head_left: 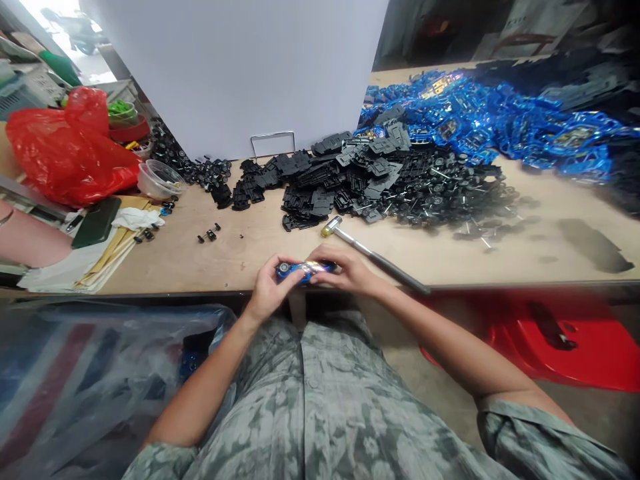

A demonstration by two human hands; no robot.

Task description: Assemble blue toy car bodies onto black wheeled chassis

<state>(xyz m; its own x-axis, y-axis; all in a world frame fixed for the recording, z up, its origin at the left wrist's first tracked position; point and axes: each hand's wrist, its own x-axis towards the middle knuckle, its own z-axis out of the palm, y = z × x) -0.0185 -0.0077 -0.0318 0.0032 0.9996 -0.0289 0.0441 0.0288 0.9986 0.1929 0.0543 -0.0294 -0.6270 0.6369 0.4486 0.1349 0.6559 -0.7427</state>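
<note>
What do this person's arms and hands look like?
The left hand and right hand are bare, with no gloves or watch showing. The left sleeve and right sleeve, in mottled grey-green cloth, match the patterned top and leave most of the forearms uncovered. No cables or printed markings show on them.

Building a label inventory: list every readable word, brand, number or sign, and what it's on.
None readable.
Pale sheet, upper right: dark marks, too blurred.
Pale container, upper left: marks, too small.
Held blue toy car, hammer: no lettering I can make out.
</note>
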